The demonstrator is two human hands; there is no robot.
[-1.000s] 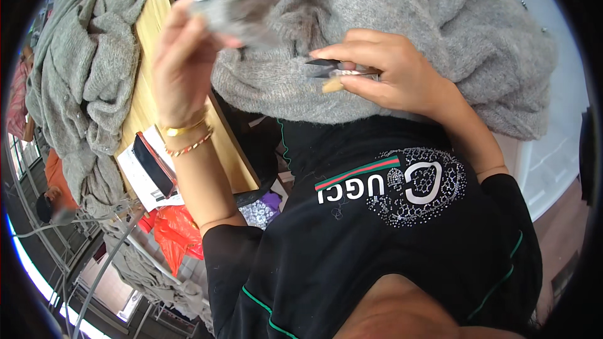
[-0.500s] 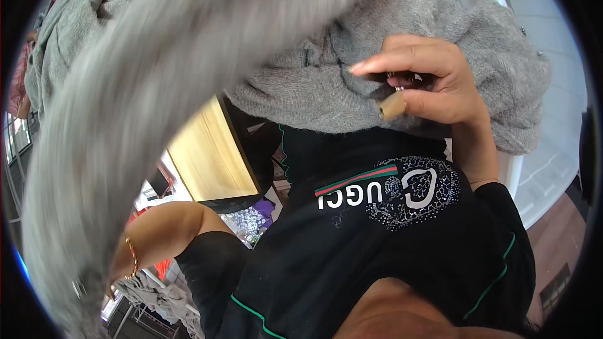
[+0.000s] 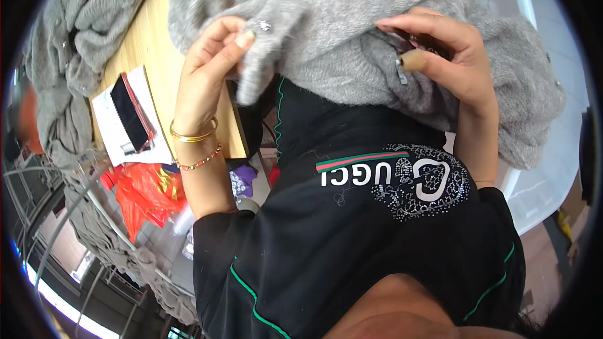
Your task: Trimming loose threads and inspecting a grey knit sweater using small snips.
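A grey fuzzy knit garment [image 3: 339, 37] lies bunched in front of me, its folds spreading to the right. My left hand [image 3: 210, 72] pinches an edge of it between thumb and fingers, beside a small shiny ornament [image 3: 260, 26] on the knit. Over the right part of the cloth, my right hand [image 3: 455, 56] is curled, a tan cover [image 3: 412, 61] on its thumb tip. Something small and metallic shows between those fingers, mostly hidden; its kind is unclear. By the thumb, a small silvery piece [image 3: 402, 74] sits against the knit.
A light wooden tabletop [image 3: 162, 44] is at the left, with a dark phone-like item [image 3: 132, 113] on white paper [image 3: 105, 116]. More grey knitwear [image 3: 94, 19] lies beyond. Below are a red plastic bag [image 3: 147, 198] and metal rails. A translucent plastic bin [image 3: 534, 194] stands at the right.
My left hand has come up from the lower left to the garment's edge. The blurred stretch of knit across the left has been gathered in, uncovering the table. My right hand stays nearly in place.
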